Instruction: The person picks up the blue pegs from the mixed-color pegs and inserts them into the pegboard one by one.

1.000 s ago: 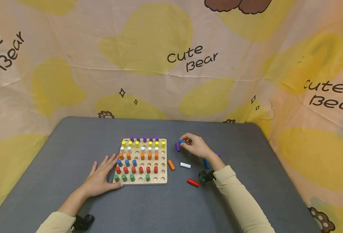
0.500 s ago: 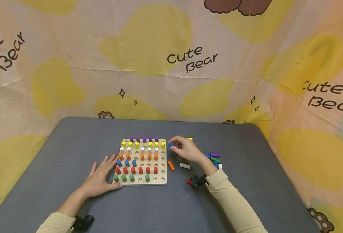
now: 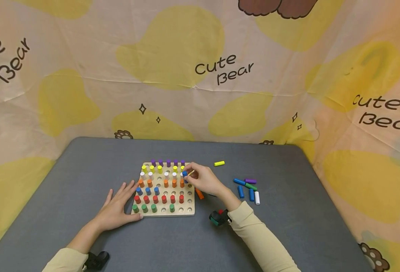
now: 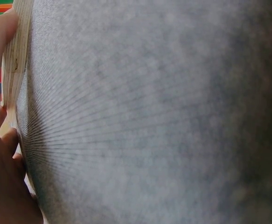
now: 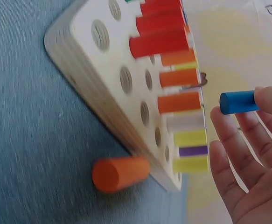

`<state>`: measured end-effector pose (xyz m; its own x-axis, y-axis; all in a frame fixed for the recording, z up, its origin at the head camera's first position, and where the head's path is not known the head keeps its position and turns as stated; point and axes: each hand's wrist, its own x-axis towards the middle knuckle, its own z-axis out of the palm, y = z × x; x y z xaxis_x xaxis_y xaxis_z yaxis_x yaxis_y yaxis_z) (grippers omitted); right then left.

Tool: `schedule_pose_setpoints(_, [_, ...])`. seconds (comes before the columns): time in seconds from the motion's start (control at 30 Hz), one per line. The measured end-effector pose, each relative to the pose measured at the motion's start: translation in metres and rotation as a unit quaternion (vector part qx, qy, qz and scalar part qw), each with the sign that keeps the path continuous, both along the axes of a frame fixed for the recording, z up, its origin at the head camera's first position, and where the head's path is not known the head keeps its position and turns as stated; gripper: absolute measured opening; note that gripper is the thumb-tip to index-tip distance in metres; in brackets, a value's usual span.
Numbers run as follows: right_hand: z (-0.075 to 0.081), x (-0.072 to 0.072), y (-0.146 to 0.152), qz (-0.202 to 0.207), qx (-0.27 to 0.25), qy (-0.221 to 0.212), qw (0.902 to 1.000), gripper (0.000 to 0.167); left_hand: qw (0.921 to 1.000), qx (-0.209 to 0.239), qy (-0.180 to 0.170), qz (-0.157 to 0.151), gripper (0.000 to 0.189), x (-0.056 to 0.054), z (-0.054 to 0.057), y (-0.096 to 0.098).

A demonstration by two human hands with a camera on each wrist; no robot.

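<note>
The wooden pegboard [image 3: 185,213] lies flat on the table, with rows of purple, yellow, white, orange, blue, red and green pegs and some bare holes. My left hand [image 3: 116,209] rests with straight, spread fingers along its left side, the thumb on the near left corner. Over the board's right part, my right hand [image 3: 205,180] pinches a blue peg [image 5: 238,102] between thumb and fingers. In the right wrist view the peg is clear of the board, with the red pegs [image 5: 158,44] and orange pegs standing beyond the holes.
Just right of the board lies an orange peg [image 5: 122,173]. A yellow peg [image 3: 219,163] lies farther back. Several blue, purple, green and white pegs cluster to the right, among them a white peg [image 3: 257,198]. A red peg is mostly hidden behind the right wrist camera [image 3: 219,218].
My right hand has carried the blue peg leftward from beside the board to above it, and the peg now points more upright. The left hand stays in place.
</note>
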<state>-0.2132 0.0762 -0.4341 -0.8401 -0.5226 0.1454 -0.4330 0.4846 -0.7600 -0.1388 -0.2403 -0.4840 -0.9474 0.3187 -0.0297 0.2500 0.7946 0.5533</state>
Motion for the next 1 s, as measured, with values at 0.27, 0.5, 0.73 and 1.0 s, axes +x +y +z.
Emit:
schedule_pose_setpoints(0.27, [-0.004, 0.005, -0.018, 0.012, 0.002, 0.016, 0.9998, 0.018, 1.0000, -0.002, 0.002, -0.001, 0.105, -0.001, 0.000, 0.000])
schedule_pose_setpoints(0.5, [-0.006, 0.008, -0.028, 0.032, -0.002, 0.018, 0.9993, 0.015, 1.0000, -0.003, 0.002, -0.001, 0.105, -0.001, 0.000, 0.000])
schedule_pose_setpoints(0.73, [-0.009, 0.012, -0.039, 0.040, 0.011, 0.026, 0.9988, 0.020, 1.0000, -0.003, 0.003, -0.001, 0.105, -0.002, 0.000, 0.000])
schedule_pose_setpoints(1.0, [-0.013, 0.017, -0.049, 0.030, 0.053, 0.072, 0.9956, 0.019, 0.9999, -0.002, 0.010, -0.002, 0.104, -0.001, -0.001, -0.001])
